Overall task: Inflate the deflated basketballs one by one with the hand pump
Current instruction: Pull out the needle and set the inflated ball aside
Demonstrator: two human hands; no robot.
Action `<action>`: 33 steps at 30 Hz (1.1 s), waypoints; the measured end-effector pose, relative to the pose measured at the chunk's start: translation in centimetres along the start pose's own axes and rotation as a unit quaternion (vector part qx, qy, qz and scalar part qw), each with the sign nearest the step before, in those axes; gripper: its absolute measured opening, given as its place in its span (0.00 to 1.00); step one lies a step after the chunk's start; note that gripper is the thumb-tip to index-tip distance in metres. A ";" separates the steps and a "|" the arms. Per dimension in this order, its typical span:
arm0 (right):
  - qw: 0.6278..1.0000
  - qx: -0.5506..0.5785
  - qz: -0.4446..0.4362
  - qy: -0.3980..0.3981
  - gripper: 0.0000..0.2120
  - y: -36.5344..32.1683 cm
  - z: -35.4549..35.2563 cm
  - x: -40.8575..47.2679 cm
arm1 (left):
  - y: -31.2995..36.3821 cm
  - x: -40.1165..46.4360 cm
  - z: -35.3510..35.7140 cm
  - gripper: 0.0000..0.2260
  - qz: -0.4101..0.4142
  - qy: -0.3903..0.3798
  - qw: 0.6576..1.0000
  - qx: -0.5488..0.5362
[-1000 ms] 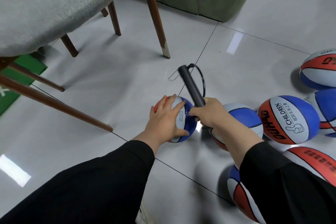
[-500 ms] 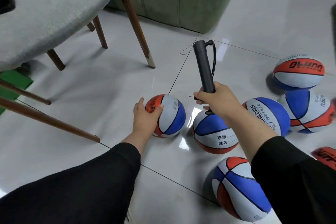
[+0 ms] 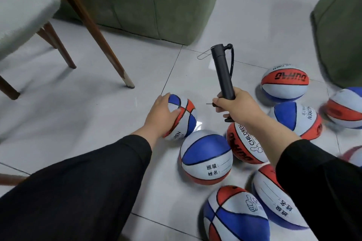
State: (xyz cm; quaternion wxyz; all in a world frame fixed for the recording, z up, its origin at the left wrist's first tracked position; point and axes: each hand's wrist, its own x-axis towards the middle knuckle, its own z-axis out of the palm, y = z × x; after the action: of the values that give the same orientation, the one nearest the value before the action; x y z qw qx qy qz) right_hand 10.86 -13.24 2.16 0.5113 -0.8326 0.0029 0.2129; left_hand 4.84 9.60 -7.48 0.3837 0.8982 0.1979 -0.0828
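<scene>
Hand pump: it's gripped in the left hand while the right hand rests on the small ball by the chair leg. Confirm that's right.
Not right: the hands are swapped. The head view shows the right hand gripping the hand pump, while the left hand rests on the small ball by the chair leg.

The ball under the right forearm point(image 3: 247, 144) reads "CHILDREN" and, I think, "QUHAO"; the middle ball point(image 3: 205, 157) carries 班级 and 姓名.
</scene>
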 end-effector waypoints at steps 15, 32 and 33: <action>0.992 0.105 0.053 0.032 0.11 5.1 -7.4 1.1 | 7.2 4.0 6.6 0.36 0.027 -0.028 0.992 0.117; 0.995 0.091 0.044 -0.019 0.10 1.8 -7.7 -0.7 | 12.8 0.7 2.6 0.15 0.232 0.066 0.966 0.091; 0.995 0.082 0.042 -0.024 0.10 1.1 -7.4 -1.0 | 13.2 0.1 1.8 0.15 0.257 0.079 0.958 0.098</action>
State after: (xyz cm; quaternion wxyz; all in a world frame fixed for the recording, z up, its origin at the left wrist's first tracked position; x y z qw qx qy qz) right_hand 12.36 -20.28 4.44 0.5684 -0.7816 0.0428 0.2535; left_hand 10.47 0.06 -0.09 0.2852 0.9557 -0.0194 0.0707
